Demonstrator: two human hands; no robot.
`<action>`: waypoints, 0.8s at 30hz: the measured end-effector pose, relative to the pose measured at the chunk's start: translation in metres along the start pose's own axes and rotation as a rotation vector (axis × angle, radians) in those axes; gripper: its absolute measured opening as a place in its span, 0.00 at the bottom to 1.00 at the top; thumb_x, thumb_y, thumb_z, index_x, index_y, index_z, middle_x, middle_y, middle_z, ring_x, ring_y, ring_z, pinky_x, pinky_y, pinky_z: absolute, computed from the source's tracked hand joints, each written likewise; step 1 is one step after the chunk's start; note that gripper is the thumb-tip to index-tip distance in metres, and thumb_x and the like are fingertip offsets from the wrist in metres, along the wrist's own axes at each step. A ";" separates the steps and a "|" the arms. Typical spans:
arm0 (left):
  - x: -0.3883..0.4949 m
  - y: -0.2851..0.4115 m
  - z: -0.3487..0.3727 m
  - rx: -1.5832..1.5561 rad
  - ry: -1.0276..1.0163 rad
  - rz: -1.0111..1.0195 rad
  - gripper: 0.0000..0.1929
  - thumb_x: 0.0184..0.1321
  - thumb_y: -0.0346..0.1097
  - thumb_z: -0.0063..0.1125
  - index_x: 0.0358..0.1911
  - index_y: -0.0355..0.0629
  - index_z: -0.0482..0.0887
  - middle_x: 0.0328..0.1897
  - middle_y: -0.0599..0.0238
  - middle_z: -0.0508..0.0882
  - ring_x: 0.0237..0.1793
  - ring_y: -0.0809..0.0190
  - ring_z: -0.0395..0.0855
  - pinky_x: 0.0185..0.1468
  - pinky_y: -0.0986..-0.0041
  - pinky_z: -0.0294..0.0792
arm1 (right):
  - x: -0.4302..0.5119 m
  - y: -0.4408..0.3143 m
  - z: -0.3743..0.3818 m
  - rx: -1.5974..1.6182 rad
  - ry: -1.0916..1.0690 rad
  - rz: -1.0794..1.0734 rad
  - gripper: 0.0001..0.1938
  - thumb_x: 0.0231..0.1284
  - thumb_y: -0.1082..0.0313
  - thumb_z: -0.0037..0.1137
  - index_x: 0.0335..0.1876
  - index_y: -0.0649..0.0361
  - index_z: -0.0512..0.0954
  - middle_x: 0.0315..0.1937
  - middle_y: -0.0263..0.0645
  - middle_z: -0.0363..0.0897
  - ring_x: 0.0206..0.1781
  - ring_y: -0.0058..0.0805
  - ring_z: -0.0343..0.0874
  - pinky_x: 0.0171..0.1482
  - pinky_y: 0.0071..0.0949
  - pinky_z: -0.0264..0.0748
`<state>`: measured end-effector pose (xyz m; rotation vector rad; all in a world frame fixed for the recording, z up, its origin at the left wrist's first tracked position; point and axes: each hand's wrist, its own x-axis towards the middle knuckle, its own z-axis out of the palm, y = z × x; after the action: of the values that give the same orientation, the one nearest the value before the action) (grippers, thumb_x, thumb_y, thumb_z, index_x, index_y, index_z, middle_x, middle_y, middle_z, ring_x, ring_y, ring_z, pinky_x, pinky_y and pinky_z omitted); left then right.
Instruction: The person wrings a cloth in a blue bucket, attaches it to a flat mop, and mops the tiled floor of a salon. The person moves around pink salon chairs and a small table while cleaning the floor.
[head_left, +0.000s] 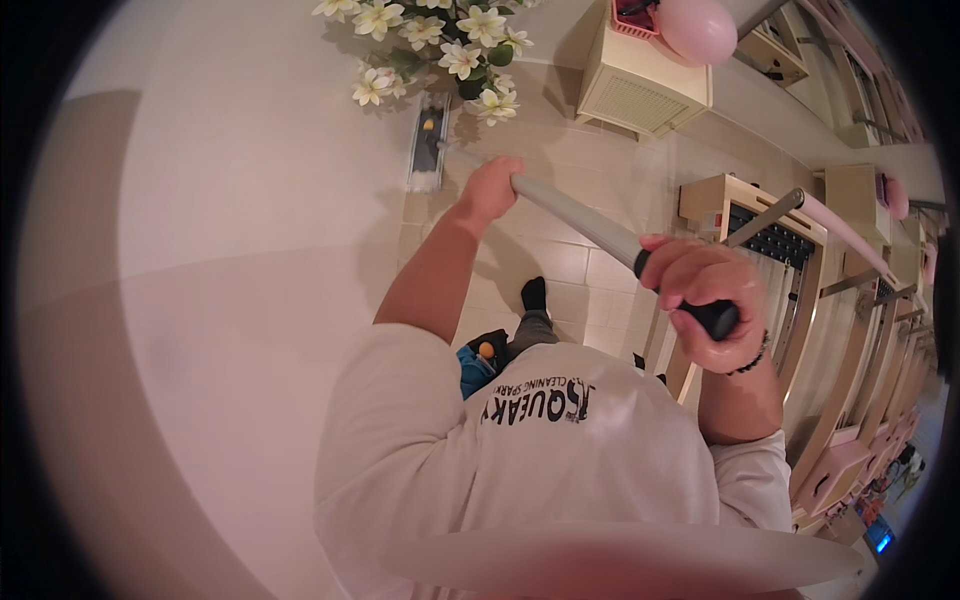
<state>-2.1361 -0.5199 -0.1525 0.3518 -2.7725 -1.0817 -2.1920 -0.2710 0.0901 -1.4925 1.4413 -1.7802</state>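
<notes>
A flat mop slants across the view, its pale grey pole (577, 217) running from lower right to upper left. My right hand (709, 300) is wrapped around the black grip (716, 319) at the pole's near end. Farther down the pole, my left hand (491, 187) is closed around it. The rectangular mop head (428, 146) is slightly blurred and lies at the foot of the white wall, beside the flowers. Pale tiles (562, 259) cover the floor beneath the pole.
White artificial-looking flowers (459, 58) overhang the mop head's far end. Beyond stands a cream cabinet (645, 90) bearing a pink ball (696, 31) and a pink basket (635, 21). Wooden reformers with a pink padded bar (844, 229) line the right. A plain wall (247, 187) rises at left.
</notes>
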 end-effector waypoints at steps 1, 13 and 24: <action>-0.012 0.013 0.002 -0.011 0.023 -0.005 0.07 0.42 0.25 0.52 0.27 0.44 0.76 0.32 0.58 0.77 0.39 0.50 0.74 0.43 0.64 0.67 | -0.005 -0.008 -0.004 0.063 0.042 -0.011 0.13 0.35 0.83 0.46 0.31 0.58 0.70 0.23 0.36 0.72 0.30 0.37 0.74 0.47 0.42 0.69; -0.069 0.176 0.116 -0.247 -0.082 0.288 0.06 0.38 0.26 0.55 0.22 0.41 0.74 0.24 0.56 0.75 0.32 0.48 0.72 0.38 0.64 0.64 | -0.144 -0.138 -0.064 -0.008 -0.015 -0.125 0.05 0.39 0.74 0.54 0.25 0.61 0.71 0.17 0.38 0.68 0.21 0.35 0.69 0.31 0.36 0.71; -0.108 0.377 0.255 -0.467 -0.323 0.610 0.07 0.37 0.25 0.57 0.22 0.42 0.75 0.25 0.59 0.76 0.32 0.49 0.73 0.37 0.64 0.65 | -0.287 -0.285 -0.086 -0.375 0.109 -0.090 0.09 0.33 0.73 0.56 0.21 0.59 0.67 0.15 0.36 0.67 0.18 0.29 0.68 0.25 0.31 0.74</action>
<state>-2.1499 -0.0570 -0.0872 -0.7271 -2.4539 -1.6265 -2.0855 0.1091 0.2132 -1.6832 1.8714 -1.7339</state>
